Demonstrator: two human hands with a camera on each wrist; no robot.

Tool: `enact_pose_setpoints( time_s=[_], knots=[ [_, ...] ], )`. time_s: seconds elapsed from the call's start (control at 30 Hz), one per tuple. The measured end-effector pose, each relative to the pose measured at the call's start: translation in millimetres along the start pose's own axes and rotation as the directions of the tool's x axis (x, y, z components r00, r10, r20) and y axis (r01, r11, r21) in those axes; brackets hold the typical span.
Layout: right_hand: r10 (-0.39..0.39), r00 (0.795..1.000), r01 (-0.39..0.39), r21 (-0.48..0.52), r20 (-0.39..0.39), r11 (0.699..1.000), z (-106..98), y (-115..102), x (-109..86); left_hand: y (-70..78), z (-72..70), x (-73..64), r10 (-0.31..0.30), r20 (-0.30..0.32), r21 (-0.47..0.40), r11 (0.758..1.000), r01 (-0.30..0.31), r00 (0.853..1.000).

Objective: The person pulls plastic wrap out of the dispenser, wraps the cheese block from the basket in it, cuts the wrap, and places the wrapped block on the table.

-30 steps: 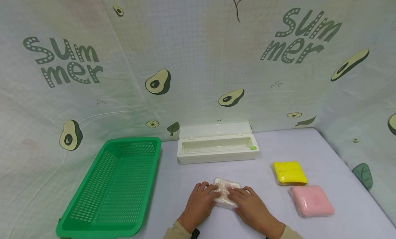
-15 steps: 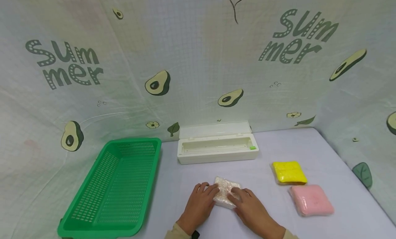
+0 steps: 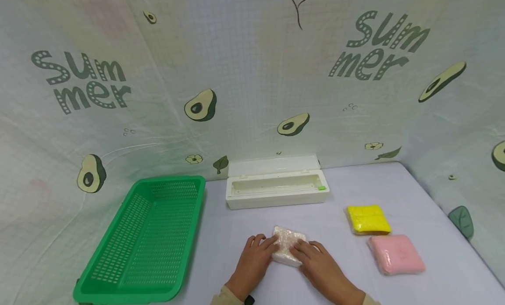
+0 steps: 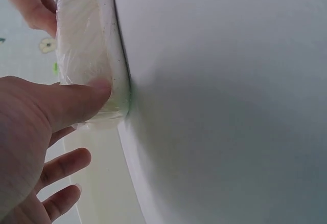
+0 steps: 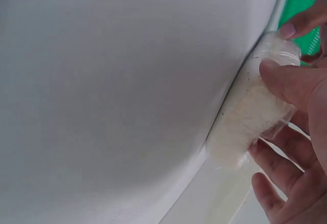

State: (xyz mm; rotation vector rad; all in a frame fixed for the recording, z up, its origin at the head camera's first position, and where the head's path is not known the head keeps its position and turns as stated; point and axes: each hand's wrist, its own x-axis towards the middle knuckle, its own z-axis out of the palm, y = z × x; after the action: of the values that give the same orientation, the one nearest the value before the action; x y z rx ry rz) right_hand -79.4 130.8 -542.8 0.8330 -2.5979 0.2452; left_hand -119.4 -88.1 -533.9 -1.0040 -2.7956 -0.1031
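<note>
A white block wrapped in clear plastic film [image 3: 286,240] lies flat on the table in front of the person. The left hand [image 3: 252,262] holds its left side; in the left wrist view the thumb [image 4: 84,98] presses along its near edge while the other fingers reach past its end. At the right side, the right hand [image 3: 321,266] grips it, its thumb [image 5: 286,81] on the near side and fingers on the film-covered face. Loose, crinkled film shows at the block's edge [image 5: 283,52] in the right wrist view.
To the left stands a green plastic basket [image 3: 189,248]. Behind the block is a long white box [image 3: 276,201], lid raised, with a small green tab [image 3: 321,188]. A yellow wrapped packet [image 3: 368,219] and a pink one [image 3: 397,254] lie on the right. A printed cloth [image 3: 244,68] hangs behind.
The right hand's fingers shift slightly over the wrapped block, drawing back and then reaching onto it again. The left hand and the block stay almost in place.
</note>
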Motion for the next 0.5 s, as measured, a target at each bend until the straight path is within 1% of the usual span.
enact_pose_setpoints(
  time_s=[0.23, 0.4, 0.5],
  knots=[
    [0.029, 0.999, -0.028, 0.037, -0.034, 0.999, 1.5, 1.5, 1.1, -0.1, 1.7, -0.2, -0.005, -0.036, -0.038, 0.999, 0.003, 0.999],
    [0.034, 0.999, -0.033, 0.038, -0.031, 0.999, 0.2, 0.2, 0.1, 0.0, 1.6, -1.9, -0.012, -0.034, -0.029, 1.0, 0.011, 0.999],
    [0.035, 0.999, -0.034, 0.028, -0.032, 0.999, -0.8, -0.8, -0.7, 0.8, 0.5, -2.0, -0.006, -0.054, -0.016, 1.0, 0.005, 0.999]
  ],
)
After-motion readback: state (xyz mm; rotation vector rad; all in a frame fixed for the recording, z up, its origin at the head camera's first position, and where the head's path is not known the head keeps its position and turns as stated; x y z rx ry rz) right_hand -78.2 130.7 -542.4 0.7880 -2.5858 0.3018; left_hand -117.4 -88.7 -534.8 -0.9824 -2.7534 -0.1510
